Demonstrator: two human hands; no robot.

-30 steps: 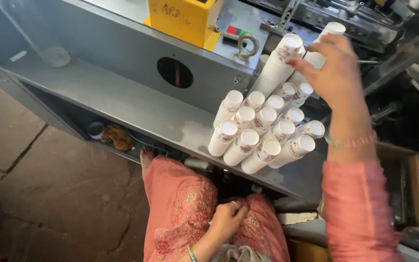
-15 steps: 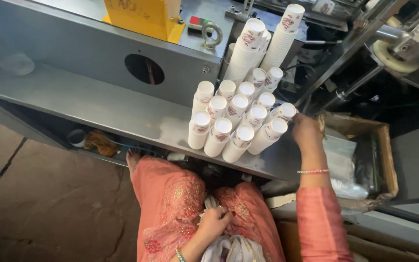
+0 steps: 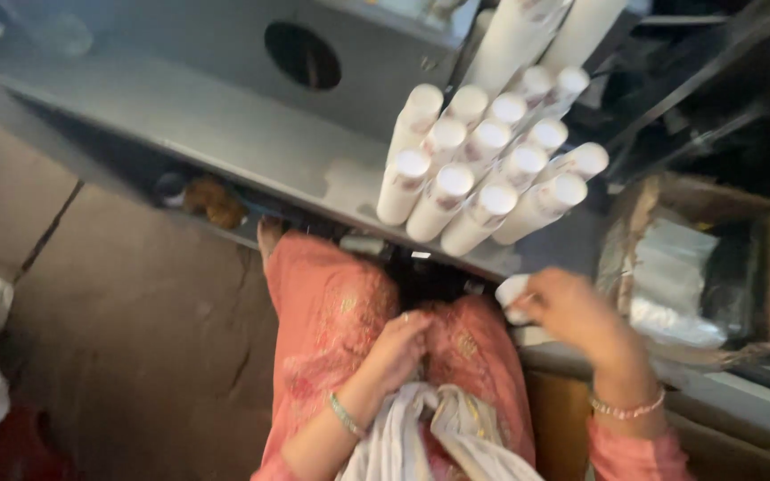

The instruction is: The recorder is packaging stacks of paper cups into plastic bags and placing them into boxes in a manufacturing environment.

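**While Cup Stacks Lean, Hands Work Low**

While the stacks of white paper cups [image 3: 483, 174] lie leaning on the grey metal desk [image 3: 225, 134], the right hand [image 3: 572, 312] grips a small white piece [image 3: 511, 292] just below the desk's edge. The left hand [image 3: 398, 347] rests curled on the lap, touching pale cloth [image 3: 430, 436]; whether it clenches the cloth cannot be told.

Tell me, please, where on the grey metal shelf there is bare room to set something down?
The grey metal shelf is bare left of the stacks of white cups, below the round hole. Its right end is crowded with those stacks. The right hand hovers below them.
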